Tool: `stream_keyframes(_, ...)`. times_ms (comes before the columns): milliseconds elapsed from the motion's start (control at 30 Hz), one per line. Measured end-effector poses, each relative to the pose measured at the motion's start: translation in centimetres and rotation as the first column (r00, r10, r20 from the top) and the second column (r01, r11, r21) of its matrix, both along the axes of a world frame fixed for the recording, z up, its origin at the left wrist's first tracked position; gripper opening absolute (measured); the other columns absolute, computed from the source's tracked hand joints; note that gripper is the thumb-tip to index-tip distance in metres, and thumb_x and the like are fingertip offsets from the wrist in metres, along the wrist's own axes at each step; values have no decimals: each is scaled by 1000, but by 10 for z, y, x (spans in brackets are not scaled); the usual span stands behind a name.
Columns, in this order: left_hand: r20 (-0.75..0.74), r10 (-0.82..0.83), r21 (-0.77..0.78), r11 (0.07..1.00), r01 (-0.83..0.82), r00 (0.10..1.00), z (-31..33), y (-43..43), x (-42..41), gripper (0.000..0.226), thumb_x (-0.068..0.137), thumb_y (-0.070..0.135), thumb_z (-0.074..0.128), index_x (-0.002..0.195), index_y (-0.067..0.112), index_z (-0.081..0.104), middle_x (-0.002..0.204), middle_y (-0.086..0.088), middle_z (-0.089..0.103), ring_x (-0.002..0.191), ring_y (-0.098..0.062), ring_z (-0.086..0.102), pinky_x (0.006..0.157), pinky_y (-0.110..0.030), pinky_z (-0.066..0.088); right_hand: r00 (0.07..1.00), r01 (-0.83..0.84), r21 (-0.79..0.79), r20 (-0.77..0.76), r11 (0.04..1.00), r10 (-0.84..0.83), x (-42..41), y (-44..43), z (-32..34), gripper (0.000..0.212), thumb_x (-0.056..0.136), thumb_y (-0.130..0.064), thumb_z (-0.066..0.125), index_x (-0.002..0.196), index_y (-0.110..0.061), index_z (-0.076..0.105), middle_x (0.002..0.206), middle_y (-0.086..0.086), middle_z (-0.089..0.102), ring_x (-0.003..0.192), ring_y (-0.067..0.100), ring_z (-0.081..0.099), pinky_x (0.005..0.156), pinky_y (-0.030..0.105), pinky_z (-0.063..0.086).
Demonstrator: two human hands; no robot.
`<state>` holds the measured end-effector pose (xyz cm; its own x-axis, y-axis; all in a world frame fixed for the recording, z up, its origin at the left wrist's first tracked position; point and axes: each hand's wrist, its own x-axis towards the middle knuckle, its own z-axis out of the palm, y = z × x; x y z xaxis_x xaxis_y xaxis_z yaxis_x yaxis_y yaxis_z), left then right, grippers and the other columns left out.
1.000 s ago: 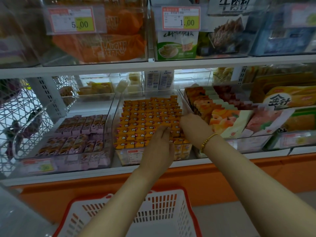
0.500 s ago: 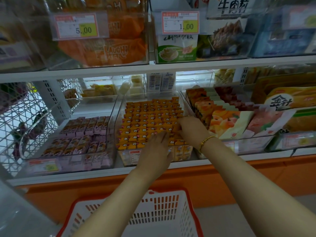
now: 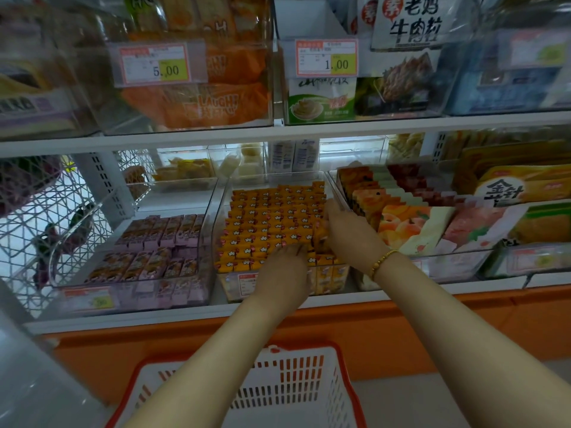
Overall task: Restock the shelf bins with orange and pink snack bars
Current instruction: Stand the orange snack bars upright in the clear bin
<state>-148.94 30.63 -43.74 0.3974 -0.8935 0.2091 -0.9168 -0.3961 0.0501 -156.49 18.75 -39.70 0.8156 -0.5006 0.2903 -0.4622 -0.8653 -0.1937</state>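
Observation:
Orange snack bars (image 3: 272, 217) fill a clear bin (image 3: 223, 196) on the middle shelf in tight rows. My left hand (image 3: 285, 273) lies flat on the front rows, its fingers pressing on the bars. My right hand (image 3: 350, 234) is at the bin's right side, fingers curled down around the rightmost bars, thumb pointing up along the wall. Pink snack bars (image 3: 154, 242) stand in two groups in the clear bin (image 3: 133, 296) to the left, and neither hand touches them.
A white basket with a red rim (image 3: 341, 362) sits below my forearms in front of the orange shelf base (image 3: 463, 329). Fruit-print packets (image 3: 408, 227) fill the bin to the right. Upper-shelf bins carry price tags (image 3: 327, 58). A wire rack (image 3: 37, 230) stands on the left.
Both hands have moved slightly deeper into the orange bin. The right hand has shifted back along its right side, and the left hand stays on the front rows.

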Motion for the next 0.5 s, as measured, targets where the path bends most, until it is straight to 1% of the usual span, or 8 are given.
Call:
stream_keyframes(67, -9, 2, 23, 1000, -1, 1000, 4, 1, -1, 55, 98, 26, 42, 148, 12, 23, 152, -4, 29, 137, -22, 28, 112, -30, 22, 996, -27, -35, 83, 999, 30, -6, 2, 12, 20, 95, -9, 46, 114, -6, 39, 79, 7, 57, 60, 19, 50, 50, 30, 39)
stream_keyframes(133, -112, 5, 6, 1000, -5, 994, 8, 4, -4, 56, 99, 28, 40, 149, 13, 20, 154, -3, 24, 139, -21, 26, 111, -30, 25, 976, -27, -81, 214, 996, 44, -11, 5, 28, 16, 96, -11, 45, 111, -8, 42, 73, 2, 51, 56, 16, 45, 46, 29, 33)
stream_keyframes(200, -349, -21, -145, 989, -32, 937, 13, 12, -8, 56, 99, 29, 42, 149, 16, 21, 153, 4, 25, 138, -14, 27, 108, -25, 27, 931, -28, -5, 363, 1000, 27, -17, 9, 46, 7, 97, -15, 44, 102, -11, 45, 72, -1, 52, 60, 17, 49, 48, 29, 36)
stream_keyframes(267, -534, -112, -376, 919, -116, 838, 16, 25, -15, 49, 97, 31, 48, 144, 22, 35, 134, 18, 39, 122, 2, 37, 96, -11, 31, 885, -66, 211, 463, 975, -41, -18, 11, 58, 7, 96, -19, 49, 90, -14, 50, 75, -1, 57, 67, 17, 59, 55, 32, 48)
stream_keyframes(300, -603, -154, -454, 873, -178, 783, 18, 31, -17, 46, 95, 34, 52, 138, 25, 43, 124, 22, 43, 114, 6, 41, 89, -5, 33, 870, -105, 349, 486, 931, -84, -18, 10, 60, 10, 94, -18, 53, 85, -15, 52, 78, 1, 61, 72, 18, 63, 61, 34, 54)
stream_keyframes(367, -747, -231, -501, 812, -299, 624, 20, 44, -20, 42, 86, 46, 57, 124, 29, 56, 115, 22, 54, 104, 7, 52, 77, -1, 40, 869, -191, 605, 471, 773, -154, -17, 10, 62, 16, 93, -13, 57, 77, -16, 54, 86, 7, 65, 77, 19, 67, 66, 33, 58)
stream_keyframes(433, -840, -272, -481, 775, -411, 470, 18, 56, -17, 39, 77, 55, 61, 108, 32, 62, 108, 14, 65, 102, -4, 61, 80, -11, 47, 894, -228, 738, 418, 635, -164, -17, 9, 62, 13, 93, -10, 57, 79, -10, 57, 86, 7, 67, 76, 17, 69, 63, 25, 58)
stream_keyframes(500, -898, -310, -434, 737, -517, 312, 16, 66, -15, 35, 72, 52, 69, 99, 30, 63, 103, 5, 69, 97, -14, 67, 79, -22, 54, 898, -256, 821, 397, 511, -188, -18, 9, 62, 9, 93, -8, 56, 85, -5, 59, 85, 9, 68, 71, 15, 70, 59, 21, 57)
